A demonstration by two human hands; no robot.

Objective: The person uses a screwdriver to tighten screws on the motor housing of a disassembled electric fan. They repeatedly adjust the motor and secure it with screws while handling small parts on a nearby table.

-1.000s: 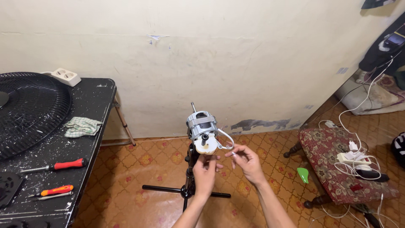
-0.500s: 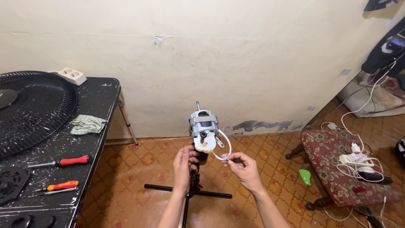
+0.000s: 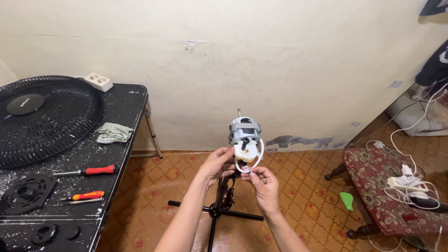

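A bare fan motor with a metal shaft pointing up sits atop a black stand in the middle of the view. My left hand grips the motor's white lower housing from the left. My right hand is below and to the right, its fingers pinching the end of a white wire that loops from the motor.
A black paint-speckled table at left carries a black fan grille, two red-handled screwdrivers, a cloth, round black parts and a white power strip. A patterned stool with white cables stands at right. A green item lies on the tiled floor.
My left hand has moved up from the stand's neck to the motor's white housing. My right hand has come in closer under the motor with the wire. The view has shifted slightly.
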